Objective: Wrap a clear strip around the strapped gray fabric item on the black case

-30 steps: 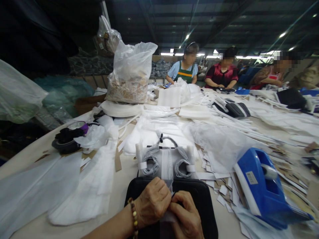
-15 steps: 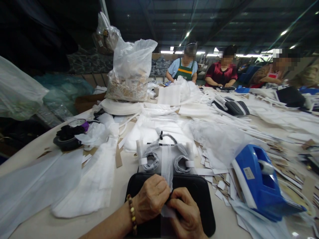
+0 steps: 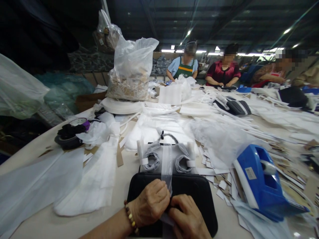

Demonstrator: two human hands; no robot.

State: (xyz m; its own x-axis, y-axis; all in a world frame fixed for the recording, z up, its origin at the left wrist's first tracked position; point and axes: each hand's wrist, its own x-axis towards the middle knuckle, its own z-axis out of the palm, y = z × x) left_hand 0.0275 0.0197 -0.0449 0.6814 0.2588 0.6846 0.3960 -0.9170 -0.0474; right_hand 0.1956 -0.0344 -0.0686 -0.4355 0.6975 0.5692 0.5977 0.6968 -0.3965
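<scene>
A black bag (image 3: 199, 189) lies flat on the table in front of me. Down its middle runs a translucent white strip (image 3: 166, 162). Behind the bag's black panel, a grey-white section carries two wrapped rings (image 3: 151, 162) and a thin looped cord (image 3: 171, 136) with a black tip. My left hand (image 3: 151, 202), wearing a bead bracelet, is closed with its fingertips pinching the strip over the bag's centre. Close beside it, my right hand (image 3: 188, 214) is also pinched, against the strip and a small dark piece mostly hidden between the fingers.
A blue tape dispenser (image 3: 259, 182) stands at the right among paper scraps (image 3: 223, 186). White foam sheets (image 3: 92, 179) lie on the left, near a dark bowl (image 3: 68, 141). Farther back is a full plastic bag (image 3: 133, 71). Several people work across the table.
Both hands stay pinched at the bag's centre and have shifted slightly downward. The whole view has moved a little; the bag and its strip lie much as before.
</scene>
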